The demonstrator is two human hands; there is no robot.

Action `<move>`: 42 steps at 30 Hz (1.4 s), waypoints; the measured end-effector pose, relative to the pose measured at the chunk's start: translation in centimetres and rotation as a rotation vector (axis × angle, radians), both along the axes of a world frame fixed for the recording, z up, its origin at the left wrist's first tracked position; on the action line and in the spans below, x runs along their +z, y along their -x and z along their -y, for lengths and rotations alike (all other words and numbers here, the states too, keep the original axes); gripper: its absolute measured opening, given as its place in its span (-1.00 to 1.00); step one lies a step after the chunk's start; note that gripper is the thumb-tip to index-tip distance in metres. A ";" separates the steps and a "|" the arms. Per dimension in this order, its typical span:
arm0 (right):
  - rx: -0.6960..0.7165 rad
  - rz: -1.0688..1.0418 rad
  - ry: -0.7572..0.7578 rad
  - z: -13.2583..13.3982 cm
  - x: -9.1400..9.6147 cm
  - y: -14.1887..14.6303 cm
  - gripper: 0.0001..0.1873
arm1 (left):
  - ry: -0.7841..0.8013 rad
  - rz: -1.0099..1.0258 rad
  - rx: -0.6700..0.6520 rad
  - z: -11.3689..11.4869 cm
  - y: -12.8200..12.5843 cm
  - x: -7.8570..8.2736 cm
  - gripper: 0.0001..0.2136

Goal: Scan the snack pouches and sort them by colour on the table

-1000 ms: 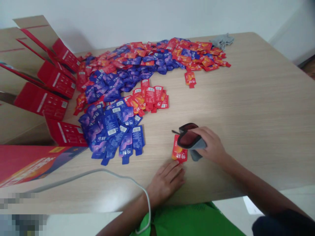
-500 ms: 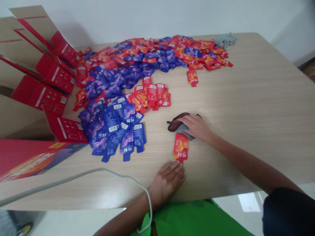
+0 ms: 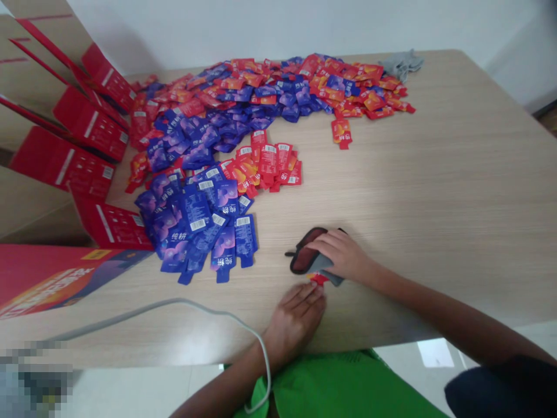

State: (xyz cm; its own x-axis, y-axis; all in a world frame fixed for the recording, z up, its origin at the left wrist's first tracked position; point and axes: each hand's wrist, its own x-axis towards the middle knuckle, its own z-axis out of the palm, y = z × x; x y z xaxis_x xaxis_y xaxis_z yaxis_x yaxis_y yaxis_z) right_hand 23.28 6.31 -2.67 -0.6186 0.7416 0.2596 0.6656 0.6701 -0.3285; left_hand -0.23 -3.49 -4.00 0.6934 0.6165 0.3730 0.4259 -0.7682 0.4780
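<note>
My right hand (image 3: 342, 253) grips a grey cloth (image 3: 319, 265) with black edging and a dark red patch. The cloth lies over a red sachet (image 3: 320, 278), covering most of it. Only the sachet's near end and tab show. My left hand (image 3: 300, 310) rests flat near the table's front edge, fingers stretched out, with its fingertips on that tab. To the left lies a spread of blue sachets (image 3: 224, 249), nearest to my left hand. Behind them sits a small group of red sachets (image 3: 268, 162).
A long heap of red and blue sachets (image 3: 261, 96) runs along the wall. One red sachet (image 3: 342, 133) lies apart from it. Open red cartons (image 3: 65, 162) stand at the left. A grey cable (image 3: 174, 301) crosses the front and passes over my left forearm. Another grey cloth (image 3: 402, 64) lies far back.
My right hand has moved the cloth toward me, over the red sachet, which showed almost whole before. My left hand stays at the tab.
</note>
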 end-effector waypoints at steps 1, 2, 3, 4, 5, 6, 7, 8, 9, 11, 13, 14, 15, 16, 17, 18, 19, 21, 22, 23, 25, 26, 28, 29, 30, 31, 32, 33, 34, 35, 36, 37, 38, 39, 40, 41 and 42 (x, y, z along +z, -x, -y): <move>-0.049 0.032 -0.012 -1.6 0.0 -0.8 -0.55 | -0.004 0.007 0.001 -0.1 0.0 0.2 -0.77; -0.100 0.068 -0.027 -3.2 0.4 -1.6 -0.53 | -0.004 0.012 0.003 -0.2 0.0 0.3 -0.77; -0.146 0.098 -0.044 -4.6 0.9 -2.4 -0.51 | -0.002 0.017 0.007 -0.3 0.0 0.5 -0.77; -0.192 0.113 -0.064 -5.8 1.6 -3.2 -0.50 | 0.001 0.018 0.010 -0.4 0.0 0.6 -0.77; -0.236 0.107 -0.087 -6.4 2.4 -3.8 -0.50 | 0.004 0.015 0.010 -0.4 0.0 0.6 -0.77; -0.275 0.078 -0.113 -6.6 3.2 -4.1 -0.50 | 0.007 0.011 0.008 -0.5 0.1 0.7 -0.76; -0.299 0.031 -0.137 -6.2 4.0 -4.1 -0.51 | 0.008 0.009 0.008 -0.5 0.1 0.7 -0.75; -0.301 -0.020 -0.149 -5.3 4.5 -3.9 -0.52 | 0.009 0.007 0.007 -0.5 0.1 0.7 -0.74; -0.269 -0.061 -0.143 -4.0 4.8 -3.4 -0.52 | 0.008 0.005 0.007 -0.5 0.1 0.7 -0.74; -0.112 -0.081 -0.068 -0.9 4.6 -1.9 -0.54 | 0.015 0.001 0.020 -0.4 0.1 0.8 -0.75; 0.076 -0.041 0.027 1.8 3.3 -0.3 -0.58 | 0.042 -0.016 0.051 -0.3 0.0 0.8 -0.79; 0.121 -0.030 0.051 2.6 2.5 0.3 -0.62 | 0.056 -0.021 0.062 -0.3 0.0 0.8 -0.80; 0.141 -0.024 0.062 3.0 1.6 0.6 -0.64 | 0.065 -0.021 0.063 -0.3 0.0 0.8 -0.80; 0.135 -0.022 0.063 2.9 0.7 0.6 -0.65 | 0.064 -0.015 0.055 -0.3 0.0 0.8 -0.80; 0.113 -0.020 0.056 2.4 0.0 0.5 -0.64 | 0.055 -0.006 0.037 -0.3 0.1 0.8 -0.78; 0.083 -0.012 0.047 1.4 -0.4 0.1 -0.61 | 0.042 0.004 0.020 -0.4 0.1 0.8 -0.76; 0.051 0.004 0.037 0.2 -0.6 -0.4 -0.57 | 0.029 0.012 0.005 -0.4 0.1 0.8 -0.74; -0.005 0.053 0.007 -2.7 -0.3 -1.6 -0.49 | 0.015 0.012 -0.002 -0.5 0.2 0.7 -0.72; -0.030 0.079 -0.012 -4.1 0.2 -2.2 -0.46 | 0.015 0.010 -0.001 -0.5 0.2 0.7 -0.73; -0.056 0.093 -0.036 -5.2 0.9 -2.8 -0.44 | 0.017 0.007 0.002 -0.6 0.2 0.7 -0.73; -0.116 0.068 -0.090 -6.6 2.7 -3.6 -0.42 | 0.023 0.010 0.010 -0.6 0.3 0.8 -0.74; -0.146 0.030 -0.118 -6.6 3.6 -3.8 -0.42 | 0.025 0.014 0.012 -0.7 0.2 0.8 -0.74; -0.167 -0.065 -0.168 -5.3 5.1 -3.5 -0.46 | 0.023 0.028 0.013 -0.7 0.2 0.9 -0.74; -0.143 -0.095 -0.185 -4.1 5.5 -3.1 -0.49 | 0.023 0.033 0.011 -0.6 0.1 0.9 -0.73; -0.093 -0.100 -0.190 -2.6 5.7 -2.5 -0.52 | 0.025 0.036 0.016 -0.6 0.0 0.9 -0.74; -0.026 -0.083 -0.180 -1.1 5.6 -1.8 -0.56 | 0.032 0.032 0.037 -0.5 0.0 0.9 -0.76; 0.047 -0.046 -0.154 0.3 5.3 -1.1 -0.59 | 0.040 0.023 0.068 -0.4 -0.1 0.9 -0.79; 0.117 -0.003 -0.114 1.6 4.7 -0.4 -0.62 | 0.049 0.008 0.099 -0.3 -0.1 0.9 -0.81; 0.161 0.024 -0.076 2.5 3.9 0.1 -0.65 | 0.058 -0.007 0.122 -0.3 -0.1 0.9 -0.81; 0.184 0.044 -0.042 3.0 3.1 0.4 -0.67 | 0.068 -0.017 0.129 -0.3 -0.1 0.9 -0.80; 0.184 0.050 -0.022 3.1 2.2 0.5 -0.67 | 0.075 -0.019 0.113 -0.3 0.0 1.0 -0.81; 0.165 0.050 -0.013 2.8 1.5 0.4 -0.67 | 0.077 -0.010 0.082 -0.3 0.0 1.0 -0.81; 0.136 0.051 -0.013 2.0 0.9 0.2 -0.65 | 0.075 0.004 0.049 -0.4 0.0 1.1 -0.80; 0.101 0.059 -0.015 0.9 0.4 -0.2 -0.63 | 0.072 0.017 0.026 -0.5 0.1 1.1 -0.77; 0.069 0.071 -0.018 -0.5 0.1 -0.6 -0.62 | 0.065 0.027 0.013 -0.6 0.1 1.1 -0.74; 0.039 0.086 -0.020 -2.0 0.1 -1.1 -0.60 | 0.058 0.030 0.008 -0.6 0.2 1.1 -0.73; 0.010 0.104 -0.020 -3.5 0.2 -1.6 -0.59 | 0.055 0.030 0.010 -0.7 0.2 1.0 -0.73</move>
